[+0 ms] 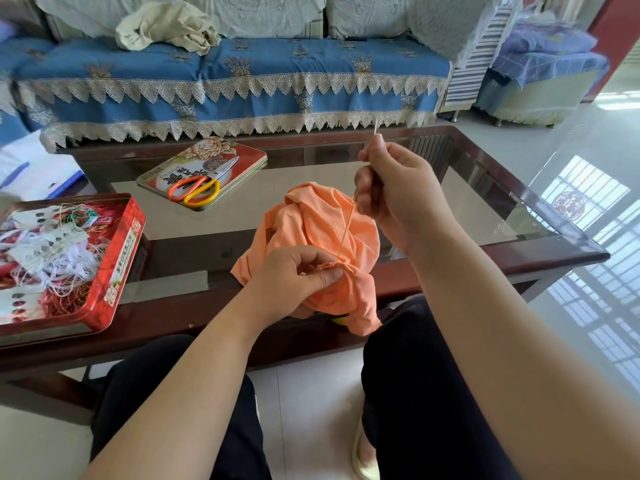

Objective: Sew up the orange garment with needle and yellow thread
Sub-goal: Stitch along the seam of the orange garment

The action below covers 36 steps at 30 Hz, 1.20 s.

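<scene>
The left hand (298,271) pinches the seam of the orange garment (311,230) bunched on the surface's (214,216) near edge, steadying it. Above it, the right hand (398,192) pinches the needle (376,126), apparently drawing the yellow thread (348,226) taut.

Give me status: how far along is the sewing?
Mid-stitch. Done: needle is threaded and yellow thread already enters the orange garment. In hand: right hand draws the thread up taut; left hand pinches the fold. Left: more stitches, knotting, cutting; scissors lie unused.
</scene>
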Motion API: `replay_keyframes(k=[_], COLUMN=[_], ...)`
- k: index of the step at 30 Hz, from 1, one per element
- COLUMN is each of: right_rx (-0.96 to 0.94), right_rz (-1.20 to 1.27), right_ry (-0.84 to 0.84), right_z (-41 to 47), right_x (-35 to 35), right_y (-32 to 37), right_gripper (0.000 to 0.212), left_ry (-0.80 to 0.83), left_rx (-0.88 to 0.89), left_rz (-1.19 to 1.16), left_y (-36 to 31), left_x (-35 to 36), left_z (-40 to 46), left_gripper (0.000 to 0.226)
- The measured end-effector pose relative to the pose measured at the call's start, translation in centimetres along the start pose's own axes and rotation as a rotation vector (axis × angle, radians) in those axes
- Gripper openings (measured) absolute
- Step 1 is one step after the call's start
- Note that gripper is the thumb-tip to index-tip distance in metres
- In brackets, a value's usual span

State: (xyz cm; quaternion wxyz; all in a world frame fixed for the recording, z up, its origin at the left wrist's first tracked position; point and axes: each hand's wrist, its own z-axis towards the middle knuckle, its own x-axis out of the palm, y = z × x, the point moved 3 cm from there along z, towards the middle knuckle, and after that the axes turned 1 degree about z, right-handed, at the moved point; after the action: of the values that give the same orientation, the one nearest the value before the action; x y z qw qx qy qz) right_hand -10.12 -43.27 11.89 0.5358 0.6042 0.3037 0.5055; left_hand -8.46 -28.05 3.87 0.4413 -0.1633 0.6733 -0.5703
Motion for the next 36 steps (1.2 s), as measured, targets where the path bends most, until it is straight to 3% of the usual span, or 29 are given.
replay_keyframes(k=[9, 16, 18, 22, 33, 36], right_rx=[0.275, 0.066, 0.058, -0.046, -0.069, -0.061], right_rz=[0.055, -0.506, -0.579, -0.755, -0.797, -0.782], right_ry=[0.316, 0.084, 0.075, 0.067, 0.118, 0.119], right_z=[-4.9, -7.5, -7.6, -7.5, -7.4, -7.4], right_x=[1.6, -0.8, -1.1, -1.6, -2.4, -2.4], right_y=[-1.8, -5.3, -6.1, -7.1, -8.0, -7.9], right_gripper=[0.027, 0.026, 0.026, 0.023, 0.024, 0.025], left_ry=[-0.077, -0.145, -0.157, -0.181, -0.184, -0.206], left_rx=[-0.002, -0.023, -0.009, -0.020, -0.037, -0.015], left_rz=[-0.106, -0.067, -0.057, -0.009, 0.057, 0.071], left_y=[0.0, 0.0, 0.0, 0.5, 0.6, 0.6], left_x=[-0.4, -0.9, -0.9, -1.1, -1.4, -1.5], left_z=[-0.1, -0.1, 0.0, 0.2, 0.4, 0.4], left_gripper=[0.008, 0.016, 0.006, 0.011, 0.005, 0.015])
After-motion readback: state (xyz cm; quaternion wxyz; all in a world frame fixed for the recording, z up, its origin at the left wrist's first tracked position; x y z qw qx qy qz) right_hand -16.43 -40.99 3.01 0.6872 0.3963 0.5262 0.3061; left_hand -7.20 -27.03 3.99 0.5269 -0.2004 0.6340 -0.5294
